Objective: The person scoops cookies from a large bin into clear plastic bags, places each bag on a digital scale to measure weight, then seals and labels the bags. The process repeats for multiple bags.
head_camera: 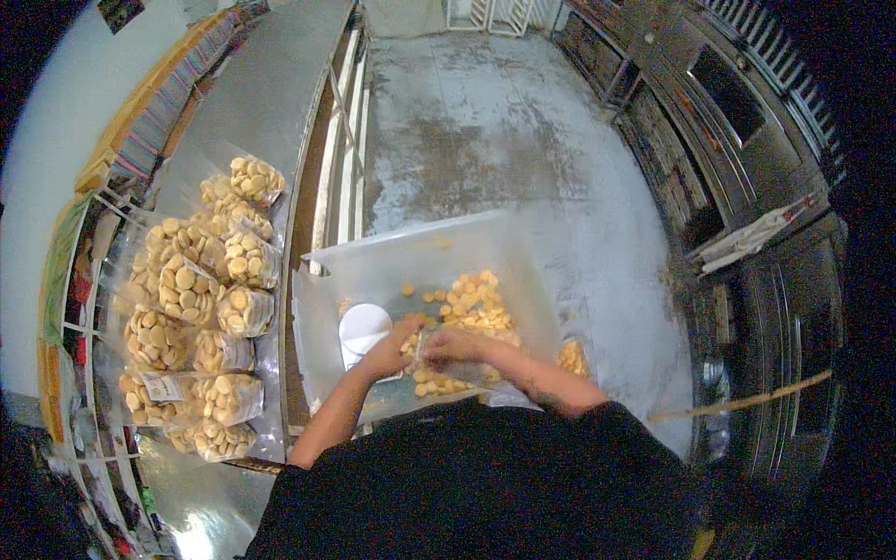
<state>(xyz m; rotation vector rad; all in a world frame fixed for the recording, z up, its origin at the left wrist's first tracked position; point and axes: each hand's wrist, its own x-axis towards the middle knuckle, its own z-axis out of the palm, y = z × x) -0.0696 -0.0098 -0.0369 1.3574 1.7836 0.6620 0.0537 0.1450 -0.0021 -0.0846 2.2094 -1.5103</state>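
A translucent plastic bin (413,245) stands before me with loose round cookies (476,301) in its right half. Inside it, to the left, is a white scale with a round plate (365,329). My left hand (387,352) is just right of that plate, gripping the edge of a clear plastic bag (416,348) with some cookies in it. My right hand (448,348) meets the bag from the other side, its fingers bent in at the bag; blur hides the exact grip. Several filled clear bags of cookies (185,287) are crowded together on the metal table to the left.
The metal table (273,77) runs along the bin's left side. More cookies (572,358) lie beyond the bin's right wall. Dark oven-like cabinets (742,140) line the right, with a cloth (756,238) hanging there. White racks (490,14) stand at the far end of the worn floor.
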